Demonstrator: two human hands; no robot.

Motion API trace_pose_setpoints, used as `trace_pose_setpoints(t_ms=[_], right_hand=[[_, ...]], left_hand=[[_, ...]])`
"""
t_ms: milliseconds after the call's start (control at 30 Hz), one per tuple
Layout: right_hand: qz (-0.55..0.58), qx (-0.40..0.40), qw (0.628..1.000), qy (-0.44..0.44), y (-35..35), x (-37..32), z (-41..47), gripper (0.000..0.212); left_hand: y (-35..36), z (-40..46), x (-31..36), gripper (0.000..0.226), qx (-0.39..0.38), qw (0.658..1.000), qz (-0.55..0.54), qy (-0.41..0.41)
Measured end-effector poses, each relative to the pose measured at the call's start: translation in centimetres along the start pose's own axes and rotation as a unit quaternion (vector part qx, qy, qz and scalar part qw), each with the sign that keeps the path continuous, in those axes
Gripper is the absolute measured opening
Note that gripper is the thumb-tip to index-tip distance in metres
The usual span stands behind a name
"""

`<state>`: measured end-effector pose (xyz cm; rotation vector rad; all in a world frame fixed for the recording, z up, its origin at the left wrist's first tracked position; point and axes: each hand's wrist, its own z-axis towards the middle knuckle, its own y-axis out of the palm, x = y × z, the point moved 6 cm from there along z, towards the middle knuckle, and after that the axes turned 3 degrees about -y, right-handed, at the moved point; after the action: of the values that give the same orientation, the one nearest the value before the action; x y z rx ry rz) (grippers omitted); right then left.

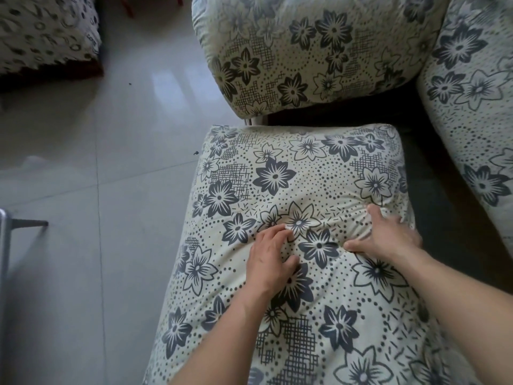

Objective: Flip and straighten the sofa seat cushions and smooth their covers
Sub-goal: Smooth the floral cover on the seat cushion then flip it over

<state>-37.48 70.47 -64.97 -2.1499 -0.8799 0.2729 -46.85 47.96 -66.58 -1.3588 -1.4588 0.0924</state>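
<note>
A cream seat cushion printed with dark blue flowers lies lengthwise under me, filling the lower middle of the view. My left hand rests flat on its cover near the middle, fingers spread and pressing down. My right hand lies beside it to the right, fingers splayed, with the fabric bunched into small wrinkles around the fingertips. Neither hand grips anything. A second cushion of the same print sits farther away, beyond a dark gap.
The sofa back or arm, in the same fabric, runs down the right side. Between it and the near cushion the dark sofa base shows. Glossy grey floor tiles spread left. A patterned seat stands top left, a metal frame at the left edge.
</note>
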Motion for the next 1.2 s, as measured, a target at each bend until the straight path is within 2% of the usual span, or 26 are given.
trace_pose_setpoints(t_ms=[100,200,367,533,633,900,1067,1200], right_hand=[[0.016,0.084,0.996,-0.03,-0.5,-0.9,-1.8,0.107],[0.02,0.121,0.991,-0.047,-0.7,-2.6,-3.4,0.102],[0.049,0.092,0.993,-0.052,-0.5,-4.5,-3.9,0.093],[0.034,0.078,0.996,-0.03,-0.5,-4.0,-2.9,0.084],[0.034,0.078,0.996,-0.035,-0.9,-3.8,-2.4,0.087],[0.022,0.089,0.994,-0.056,-0.8,-6.9,-3.1,0.085],[-0.002,0.089,0.994,-0.061,-0.4,-9.5,-3.1,0.082],[-0.097,0.154,0.98,-0.077,-1.0,-11.0,-4.1,0.082]], left_hand=[[0.0,-0.1,-0.3,0.061,-0.003,1.0,0.003,-0.029],[0.2,0.1,0.3,0.068,-0.02,0.999,0.003,-0.041],[0.1,0.9,0.5,0.073,-0.024,0.996,-0.038,-0.073],[0.4,1.2,0.5,0.067,-0.034,0.999,-0.006,-0.026],[0.3,1.6,0.5,0.063,-0.005,1.0,0.005,-0.009],[-0.7,2.7,-2.2,0.042,0.055,0.997,-0.015,-0.046],[-1.6,2.8,-4.2,0.05,0.027,0.998,-0.039,-0.049],[-2.2,2.5,-5.3,0.059,0.008,0.997,-0.065,-0.044]])
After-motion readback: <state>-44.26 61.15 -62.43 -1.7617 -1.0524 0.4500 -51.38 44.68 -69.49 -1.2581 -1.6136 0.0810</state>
